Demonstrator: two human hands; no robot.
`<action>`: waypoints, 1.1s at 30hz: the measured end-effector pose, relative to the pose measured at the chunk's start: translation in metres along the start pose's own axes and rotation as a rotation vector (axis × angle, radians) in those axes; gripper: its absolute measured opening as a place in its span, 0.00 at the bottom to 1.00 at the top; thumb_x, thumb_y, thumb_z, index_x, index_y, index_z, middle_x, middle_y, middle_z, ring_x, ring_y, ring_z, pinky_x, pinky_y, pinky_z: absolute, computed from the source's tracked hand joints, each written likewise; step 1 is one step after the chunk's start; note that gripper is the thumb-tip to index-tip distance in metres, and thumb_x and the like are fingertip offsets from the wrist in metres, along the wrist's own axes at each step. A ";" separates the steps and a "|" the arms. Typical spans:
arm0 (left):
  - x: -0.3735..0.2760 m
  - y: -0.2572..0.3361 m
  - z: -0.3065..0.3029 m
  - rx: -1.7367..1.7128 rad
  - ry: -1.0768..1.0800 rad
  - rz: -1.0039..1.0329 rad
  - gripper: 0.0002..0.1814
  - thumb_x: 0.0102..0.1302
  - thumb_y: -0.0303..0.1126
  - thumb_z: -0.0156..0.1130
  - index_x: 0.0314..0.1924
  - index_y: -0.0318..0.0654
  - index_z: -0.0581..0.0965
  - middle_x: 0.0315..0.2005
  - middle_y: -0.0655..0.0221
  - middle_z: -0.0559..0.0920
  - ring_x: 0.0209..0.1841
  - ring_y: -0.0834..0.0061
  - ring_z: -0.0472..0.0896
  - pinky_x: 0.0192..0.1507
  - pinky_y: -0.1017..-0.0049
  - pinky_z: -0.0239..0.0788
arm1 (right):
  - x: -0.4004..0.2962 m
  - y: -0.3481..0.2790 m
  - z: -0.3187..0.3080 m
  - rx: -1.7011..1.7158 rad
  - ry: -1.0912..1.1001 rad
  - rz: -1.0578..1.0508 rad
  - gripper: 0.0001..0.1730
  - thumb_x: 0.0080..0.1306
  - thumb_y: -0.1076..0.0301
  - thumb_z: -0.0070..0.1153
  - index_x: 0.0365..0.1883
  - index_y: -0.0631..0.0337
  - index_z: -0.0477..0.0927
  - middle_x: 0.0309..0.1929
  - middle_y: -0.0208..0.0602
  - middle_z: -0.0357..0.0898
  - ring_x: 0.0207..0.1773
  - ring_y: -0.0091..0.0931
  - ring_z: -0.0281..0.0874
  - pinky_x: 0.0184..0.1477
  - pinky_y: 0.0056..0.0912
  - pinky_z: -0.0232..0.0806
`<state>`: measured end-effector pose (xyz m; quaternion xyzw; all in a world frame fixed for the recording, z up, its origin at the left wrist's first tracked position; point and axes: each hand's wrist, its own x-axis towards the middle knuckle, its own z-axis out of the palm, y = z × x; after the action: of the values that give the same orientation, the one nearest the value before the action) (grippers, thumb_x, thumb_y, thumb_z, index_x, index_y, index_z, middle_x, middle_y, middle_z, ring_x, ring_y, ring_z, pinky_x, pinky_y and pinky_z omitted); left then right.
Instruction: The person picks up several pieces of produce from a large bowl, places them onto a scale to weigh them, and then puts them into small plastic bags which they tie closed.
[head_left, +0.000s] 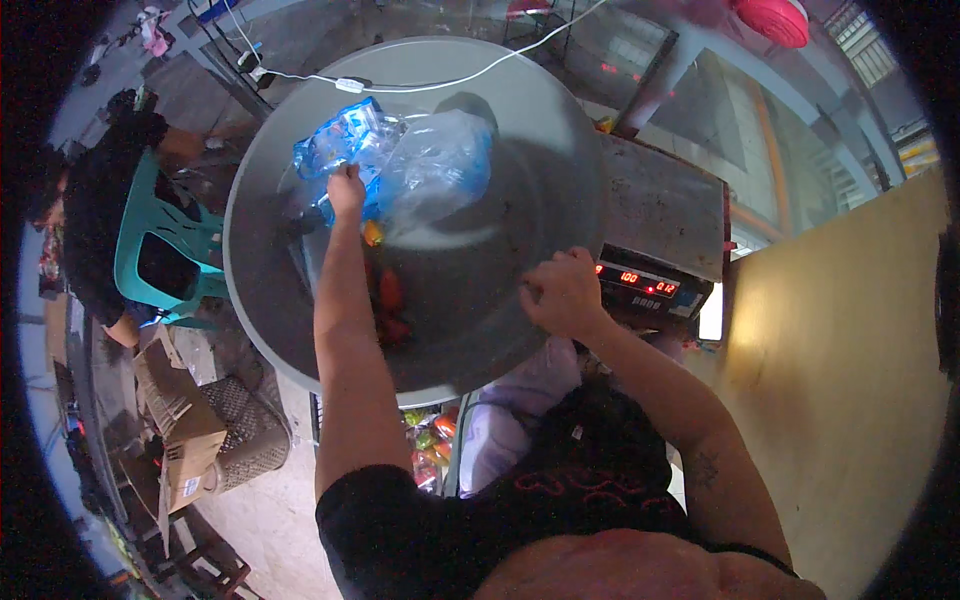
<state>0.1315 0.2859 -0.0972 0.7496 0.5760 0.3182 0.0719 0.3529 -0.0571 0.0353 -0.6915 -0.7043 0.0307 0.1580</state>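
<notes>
A large round grey plastic tub (525, 330) stands in front of me. My left hand (347, 192) reaches far into it, fingers curled at a blue and clear plastic bag (341, 142); whether they grip it is hard to tell. Beside that lies a translucent plastic bag (442, 161). A yellow-orange pepper (373, 233) sits just below my left hand, and red peppers (390, 292) lie lower in the shaded tub, right of my forearm. My right hand (562, 292) is loosely curled at the tub's right side, near the digital scale (637, 281); its palm is hidden.
A white cable (450, 88) crosses over the tub's far rim. At left are a green plastic chair (131, 247), a person in dark clothes (105, 210), a cardboard box (176, 405) and a woven basket (251, 435). Bagged peppers (431, 442) lie below the tub; a wooden panel (840, 360) stands right.
</notes>
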 end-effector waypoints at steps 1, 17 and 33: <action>0.012 0.001 -0.003 -0.399 0.068 -0.102 0.13 0.60 0.34 0.49 0.32 0.30 0.73 0.26 0.58 0.79 0.28 0.65 0.77 0.31 0.68 0.69 | 0.001 -0.001 -0.001 0.009 0.003 -0.005 0.08 0.43 0.62 0.55 0.21 0.53 0.80 0.20 0.30 0.76 0.29 0.28 0.71 0.41 0.34 0.56; -0.049 0.237 -0.160 -1.291 -0.673 -0.048 0.12 0.64 0.42 0.48 0.32 0.41 0.70 0.16 0.73 0.72 0.16 0.83 0.67 0.17 0.83 0.58 | 0.029 0.012 -0.050 0.984 0.385 0.147 0.46 0.46 0.61 0.65 0.59 0.65 0.53 0.51 0.46 0.66 0.53 0.33 0.65 0.57 0.37 0.53; -0.108 0.272 -0.146 -0.919 -0.742 0.331 0.06 0.60 0.30 0.55 0.35 0.36 0.76 0.19 0.75 0.75 0.20 0.89 0.68 0.21 0.86 0.60 | 0.047 0.027 -0.068 1.359 -0.148 -0.027 0.37 0.50 0.72 0.61 0.57 0.63 0.58 0.49 0.36 0.68 0.52 0.22 0.65 0.52 0.27 0.61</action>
<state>0.2576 0.0611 0.1044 0.7822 0.1925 0.2589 0.5330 0.3975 -0.0213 0.1010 -0.4259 -0.5461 0.5112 0.5090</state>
